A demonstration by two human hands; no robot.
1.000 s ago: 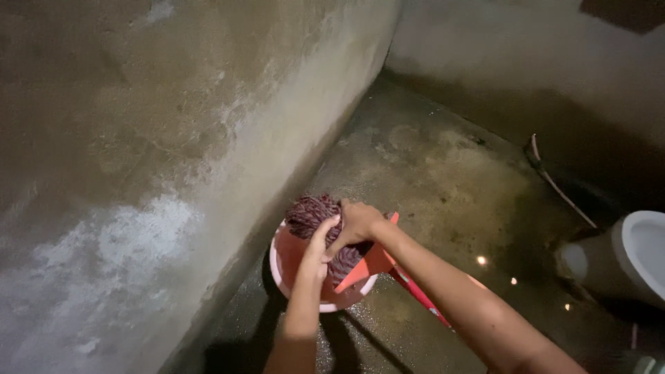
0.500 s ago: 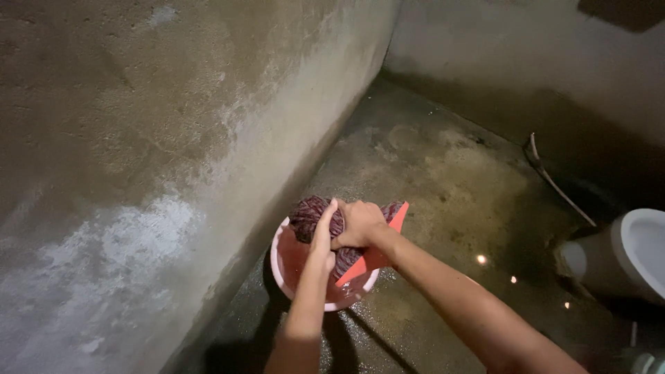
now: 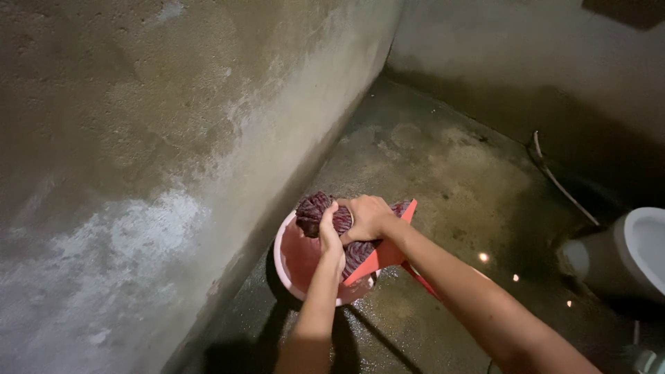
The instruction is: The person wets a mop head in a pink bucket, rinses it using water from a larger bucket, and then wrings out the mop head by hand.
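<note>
A pink bucket (image 3: 291,260) stands on the wet concrete floor beside the wall. Above it hangs a mop head of dark red and white strands (image 3: 313,211), fixed to a red plastic mop frame (image 3: 384,253). My left hand (image 3: 331,239) grips the strands from below. My right hand (image 3: 367,217) is closed around the strands from above, close to the red frame. Both hands squeeze the bundle over the bucket's mouth. The red mop handle (image 3: 421,280) runs down to the right under my right forearm.
A rough stained concrete wall (image 3: 138,138) rises on the left and another at the back. A white toilet bowl (image 3: 641,253) sits at the right edge. A thin pipe (image 3: 554,176) lies along the back wall's foot. The floor (image 3: 450,180) glistens with water.
Both hands have shifted slightly up and right with the mop head, tightening on the strands. The red frame has tilted up higher over the bucket's rim.
</note>
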